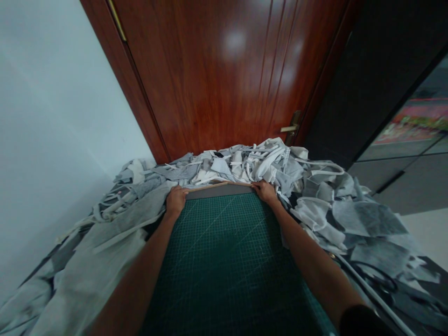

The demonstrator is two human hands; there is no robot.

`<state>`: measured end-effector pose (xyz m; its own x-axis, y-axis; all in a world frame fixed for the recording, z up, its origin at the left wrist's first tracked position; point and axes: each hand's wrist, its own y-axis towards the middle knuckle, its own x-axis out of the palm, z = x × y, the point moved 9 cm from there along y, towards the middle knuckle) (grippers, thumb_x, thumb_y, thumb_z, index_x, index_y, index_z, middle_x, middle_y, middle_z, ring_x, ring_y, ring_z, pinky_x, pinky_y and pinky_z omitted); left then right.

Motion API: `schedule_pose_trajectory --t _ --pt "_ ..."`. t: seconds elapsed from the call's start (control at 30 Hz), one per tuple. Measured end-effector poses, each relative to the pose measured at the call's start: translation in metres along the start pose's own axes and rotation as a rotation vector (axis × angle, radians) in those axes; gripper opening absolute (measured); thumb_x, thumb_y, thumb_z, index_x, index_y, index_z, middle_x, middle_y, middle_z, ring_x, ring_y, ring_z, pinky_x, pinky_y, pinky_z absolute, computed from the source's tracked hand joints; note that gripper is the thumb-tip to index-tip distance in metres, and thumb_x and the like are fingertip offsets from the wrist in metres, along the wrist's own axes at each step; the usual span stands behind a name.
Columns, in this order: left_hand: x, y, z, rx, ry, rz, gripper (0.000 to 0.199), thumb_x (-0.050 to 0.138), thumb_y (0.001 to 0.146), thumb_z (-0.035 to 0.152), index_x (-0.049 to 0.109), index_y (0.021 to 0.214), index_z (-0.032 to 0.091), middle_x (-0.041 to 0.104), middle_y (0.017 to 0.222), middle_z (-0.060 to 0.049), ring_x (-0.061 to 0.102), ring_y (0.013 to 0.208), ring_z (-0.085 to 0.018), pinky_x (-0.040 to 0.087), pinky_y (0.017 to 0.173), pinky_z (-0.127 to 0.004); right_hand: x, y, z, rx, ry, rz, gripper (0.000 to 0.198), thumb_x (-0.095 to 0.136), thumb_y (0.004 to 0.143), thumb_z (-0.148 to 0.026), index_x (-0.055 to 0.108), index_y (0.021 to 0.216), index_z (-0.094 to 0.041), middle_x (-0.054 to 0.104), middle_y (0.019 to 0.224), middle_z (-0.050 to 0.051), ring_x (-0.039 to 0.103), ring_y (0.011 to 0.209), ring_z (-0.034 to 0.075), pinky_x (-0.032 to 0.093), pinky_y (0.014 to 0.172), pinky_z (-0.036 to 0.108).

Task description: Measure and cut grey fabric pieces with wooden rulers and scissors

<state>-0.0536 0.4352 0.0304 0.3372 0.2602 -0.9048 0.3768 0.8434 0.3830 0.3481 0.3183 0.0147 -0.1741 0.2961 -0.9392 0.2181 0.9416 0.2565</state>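
Note:
A green gridded cutting mat (pixel 224 242) lies between my forearms. Along its far end runs a grey strip with a tan edge (pixel 224 189), slightly bowed or creased at the middle; its material is unclear. The strip's left end is pinched in my left hand (pixel 176 200), beside a grey piece of cloth (pixel 129 210). At the opposite end, my right hand (pixel 265 190) has its fingers closed on the same strip. Behind it, a heap of white and grey fabric scraps (pixel 241 161) comes close to both hands.
A brown wooden door (pixel 217 70) with a metal handle (pixel 290 128) stands behind the scraps. To the left is a pale wall (pixel 63 107); to the right, a dark cabinet (pixel 395 177). More scraps (pixel 371 219) and a long pale rod (pixel 374 294) lie right of my arm.

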Motion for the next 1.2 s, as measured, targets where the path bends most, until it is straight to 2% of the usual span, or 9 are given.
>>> schedule_pose_trajectory --t 0.23,0.43,0.57,0.63,0.73,0.87,0.97,1.1,1.2 --pt "-0.011 0.001 0.020 0.000 0.066 -0.037 0.035 0.042 0.098 0.017 0.077 0.105 0.017 0.069 0.101 -0.015 0.062 0.106 -0.029 0.050 0.093 -0.037 -0.009 0.006 -0.009 0.026 -0.022 0.019 0.038 0.045 0.107 -0.034 0.075 0.128 -0.022 0.074 0.120 0.015 0.070 0.106 0.025 0.047 0.095 0.032" --pt "-0.037 -0.024 0.062 0.188 0.058 -0.112 0.029 0.043 0.096 0.008 0.069 0.104 0.018 0.068 0.106 -0.013 0.062 0.108 -0.027 0.048 0.100 -0.040 -0.018 -0.019 -0.023 -0.064 0.038 0.063 0.036 0.038 0.106 -0.020 0.069 0.121 -0.010 0.070 0.121 0.020 0.063 0.114 0.027 0.041 0.104 0.037" --pt "-0.056 -0.067 0.095 0.338 0.022 -0.179 0.024 0.039 0.103 0.015 0.062 0.111 0.018 0.066 0.114 -0.013 0.061 0.113 -0.026 0.047 0.101 -0.040 -0.034 -0.038 -0.026 -0.049 0.122 0.131 0.039 0.030 0.104 -0.015 0.063 0.123 -0.008 0.071 0.113 0.022 0.065 0.106 0.028 0.045 0.096 0.038" --pt "-0.063 -0.097 0.112 0.394 0.004 -0.214 0.023 0.037 0.106 0.018 0.059 0.112 0.020 0.066 0.112 -0.011 0.062 0.109 -0.025 0.048 0.097 -0.039 -0.048 -0.044 -0.030 -0.064 0.180 0.152 0.040 0.026 0.105 -0.017 0.061 0.123 -0.010 0.073 0.105 0.018 0.066 0.096 0.026 0.047 0.088 0.035" --pt "-0.070 -0.146 0.135 0.462 -0.019 -0.256 0.022 0.036 0.108 0.021 0.058 0.111 0.023 0.066 0.108 -0.007 0.064 0.104 -0.023 0.048 0.094 -0.037 -0.075 -0.053 -0.043 -0.131 0.260 0.170 0.041 0.022 0.108 -0.025 0.060 0.121 -0.014 0.074 0.095 0.011 0.066 0.082 0.021 0.048 0.078 0.029" --pt "-0.073 -0.196 0.150 0.478 -0.033 -0.274 0.021 0.037 0.108 0.022 0.057 0.110 0.023 0.066 0.105 -0.006 0.065 0.102 -0.023 0.048 0.091 -0.037 -0.099 -0.083 -0.068 -0.255 0.352 0.185 0.040 0.026 0.109 -0.035 0.060 0.120 -0.016 0.073 0.094 0.009 0.066 0.083 0.021 0.049 0.078 0.029" --pt "-0.075 -0.218 0.149 0.445 -0.080 -0.269 0.021 0.036 0.108 0.023 0.057 0.112 0.023 0.066 0.105 -0.007 0.063 0.104 -0.024 0.048 0.092 -0.038 -0.089 -0.114 -0.085 -0.313 0.347 0.072 0.035 0.035 0.109 -0.038 0.062 0.116 -0.018 0.073 0.093 0.008 0.068 0.084 0.021 0.048 0.078 0.029" --pt "-0.078 -0.238 0.143 0.397 -0.167 -0.250 0.022 0.038 0.108 0.026 0.057 0.119 0.024 0.066 0.110 -0.006 0.062 0.108 -0.024 0.049 0.096 -0.039 -0.057 -0.147 -0.087 -0.205 0.203 -0.116 0.032 0.041 0.109 -0.041 0.064 0.118 -0.019 0.076 0.095 0.007 0.072 0.087 0.021 0.045 0.074 0.026" --pt "-0.079 -0.249 0.143 0.390 -0.215 -0.256 0.023 0.040 0.107 0.026 0.058 0.121 0.024 0.066 0.113 -0.006 0.060 0.111 -0.025 0.049 0.098 -0.041 -0.043 -0.164 -0.089 -0.155 0.105 -0.169 0.031 0.046 0.108 -0.041 0.063 0.124 -0.020 0.078 0.107 0.009 0.073 0.099 0.022 0.046 0.077 0.025"
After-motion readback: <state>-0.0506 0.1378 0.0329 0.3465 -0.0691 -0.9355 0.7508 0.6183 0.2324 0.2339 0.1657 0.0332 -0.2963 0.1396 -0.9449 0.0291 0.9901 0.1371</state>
